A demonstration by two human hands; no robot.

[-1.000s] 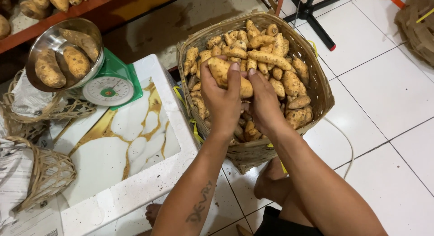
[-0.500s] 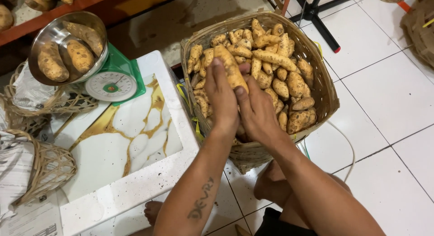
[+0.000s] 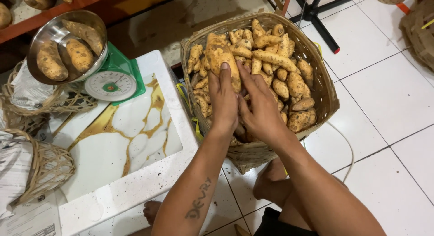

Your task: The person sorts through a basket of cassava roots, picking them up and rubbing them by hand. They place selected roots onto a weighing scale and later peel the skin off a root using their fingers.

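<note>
1. Since half a second ago, the big sweet potato (image 3: 220, 58) has shifted farther up the pile.
2. At left, a metal bowl (image 3: 63, 42) sits on a green scale (image 3: 113, 80).
3. Left hand (image 3: 224, 100) fingers press together against the potato inside the woven basket (image 3: 322, 89).
4. Right hand (image 3: 260, 107) fingers spread, touching it.

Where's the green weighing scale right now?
In the head view the green weighing scale stands at upper left, on the far corner of the white marbled table, left of the woven basket. Its steel bowl holds three sweet potatoes.
</note>
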